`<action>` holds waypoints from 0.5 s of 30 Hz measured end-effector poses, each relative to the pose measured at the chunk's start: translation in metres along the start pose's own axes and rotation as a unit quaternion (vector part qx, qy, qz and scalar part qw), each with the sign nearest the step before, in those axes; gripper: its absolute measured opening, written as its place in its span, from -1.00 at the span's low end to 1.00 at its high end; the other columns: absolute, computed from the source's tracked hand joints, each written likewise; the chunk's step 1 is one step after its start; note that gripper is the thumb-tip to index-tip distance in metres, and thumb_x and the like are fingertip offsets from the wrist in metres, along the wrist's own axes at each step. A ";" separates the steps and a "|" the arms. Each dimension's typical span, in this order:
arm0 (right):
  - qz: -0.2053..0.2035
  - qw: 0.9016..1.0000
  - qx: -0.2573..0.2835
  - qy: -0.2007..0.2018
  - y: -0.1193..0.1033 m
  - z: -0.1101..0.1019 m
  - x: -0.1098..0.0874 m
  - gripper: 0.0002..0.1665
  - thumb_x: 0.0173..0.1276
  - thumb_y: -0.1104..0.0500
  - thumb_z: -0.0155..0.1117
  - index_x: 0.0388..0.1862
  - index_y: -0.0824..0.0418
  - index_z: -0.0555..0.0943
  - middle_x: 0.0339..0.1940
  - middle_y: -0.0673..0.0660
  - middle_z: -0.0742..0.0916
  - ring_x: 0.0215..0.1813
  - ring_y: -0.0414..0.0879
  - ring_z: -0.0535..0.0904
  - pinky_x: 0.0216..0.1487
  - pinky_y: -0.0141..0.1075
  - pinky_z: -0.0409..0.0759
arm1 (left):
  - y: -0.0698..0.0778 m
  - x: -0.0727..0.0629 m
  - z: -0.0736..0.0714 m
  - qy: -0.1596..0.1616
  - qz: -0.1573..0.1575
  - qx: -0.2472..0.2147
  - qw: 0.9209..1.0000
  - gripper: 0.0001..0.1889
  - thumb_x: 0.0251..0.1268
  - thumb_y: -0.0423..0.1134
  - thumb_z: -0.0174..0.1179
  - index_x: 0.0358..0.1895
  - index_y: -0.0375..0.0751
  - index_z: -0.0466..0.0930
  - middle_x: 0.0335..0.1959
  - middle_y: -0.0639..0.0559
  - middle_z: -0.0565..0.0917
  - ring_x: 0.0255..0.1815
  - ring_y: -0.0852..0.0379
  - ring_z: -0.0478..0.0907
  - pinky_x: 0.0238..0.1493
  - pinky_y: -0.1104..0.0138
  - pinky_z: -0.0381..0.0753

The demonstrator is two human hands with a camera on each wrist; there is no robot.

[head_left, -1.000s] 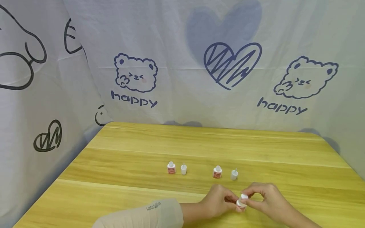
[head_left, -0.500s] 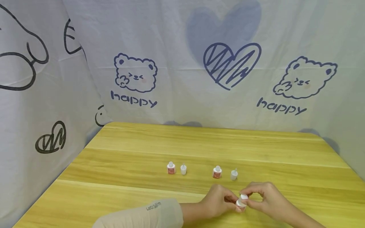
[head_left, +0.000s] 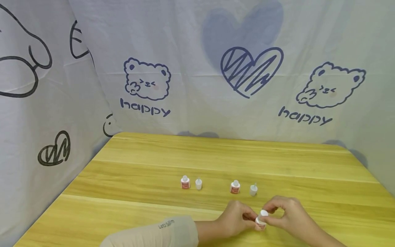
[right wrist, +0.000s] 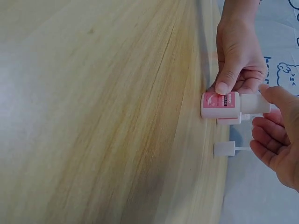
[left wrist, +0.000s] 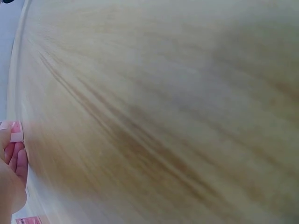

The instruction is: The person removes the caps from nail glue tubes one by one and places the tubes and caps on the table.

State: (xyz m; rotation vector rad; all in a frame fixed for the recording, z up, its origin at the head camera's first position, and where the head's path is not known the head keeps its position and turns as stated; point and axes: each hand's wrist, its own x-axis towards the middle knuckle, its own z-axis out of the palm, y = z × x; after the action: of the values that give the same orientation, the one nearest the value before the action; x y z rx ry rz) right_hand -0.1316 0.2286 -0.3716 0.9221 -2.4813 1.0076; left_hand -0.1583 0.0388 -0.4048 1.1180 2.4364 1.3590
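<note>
Close to the table's near edge, my left hand (head_left: 235, 219) grips a small white bottle (head_left: 260, 225) by its sides; it stands upright with a pink-red label. On top of it sits a white cap (head_left: 263, 213), pinched between thumb and forefinger of my right hand (head_left: 288, 216). The right wrist view shows the labelled bottle (right wrist: 217, 105) with the left thumb on its label and the cap (right wrist: 253, 103) at the right fingertips. In the left wrist view, part of the left hand (left wrist: 14, 172) shows at the edge beside the pink label (left wrist: 15, 129).
Farther back on the wooden table (head_left: 139, 164) stand two uncapped bottles, one at left (head_left: 185, 183) and one nearer the middle (head_left: 235, 187). Each has a white brush cap beside it, the left cap (head_left: 199, 184) and the right cap (head_left: 253, 189), brush pointing up. A printed cloth (head_left: 197, 92) hangs behind.
The right hand's fingers have shifted slightly about the cap. The left hand and the held bottle stay in nearly the same place, and the other bottles and caps have not moved.
</note>
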 end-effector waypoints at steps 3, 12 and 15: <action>-0.007 1.000 -0.005 0.005 -0.001 0.001 0.000 -0.78 -0.11 0.29 0.53 -0.51 0.08 0.64 -0.52 -0.07 0.70 -0.41 -0.46 0.50 -0.50 -0.43 0.56 | 0.000 0.000 0.000 0.001 -0.003 0.001 1.000 -0.83 0.00 -0.26 0.36 -0.34 -0.28 0.72 -0.38 0.01 0.75 -0.41 0.53 0.60 -0.40 0.76 0.48; -0.013 1.000 0.005 -0.009 -0.002 -0.001 0.002 -0.84 -0.05 0.28 0.49 -0.52 0.12 0.66 -0.54 -0.06 0.71 -0.42 -0.48 0.49 -0.52 -0.43 0.56 | 0.000 0.001 -0.001 -0.006 0.000 -0.009 1.000 -0.84 -0.01 -0.30 0.36 -0.34 -0.30 0.72 -0.37 -0.01 0.75 -0.39 0.53 0.60 -0.39 0.75 0.49; -0.015 1.000 0.008 -0.016 -0.003 -0.002 0.002 -0.85 -0.05 0.30 0.48 -0.50 0.14 0.67 -0.54 -0.04 0.72 -0.41 -0.48 0.51 -0.52 -0.43 0.58 | 0.000 0.000 0.000 -0.008 -0.004 -0.022 1.000 -0.84 0.00 -0.32 0.36 -0.34 -0.32 0.72 -0.38 -0.02 0.75 -0.41 0.54 0.59 -0.39 0.74 0.50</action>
State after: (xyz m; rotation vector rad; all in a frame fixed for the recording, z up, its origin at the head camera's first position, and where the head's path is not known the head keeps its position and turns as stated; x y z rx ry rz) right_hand -0.1311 0.2274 -0.3683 0.9852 -2.4821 1.0115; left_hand -0.1589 0.0387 -0.4047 1.1042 2.3843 1.3893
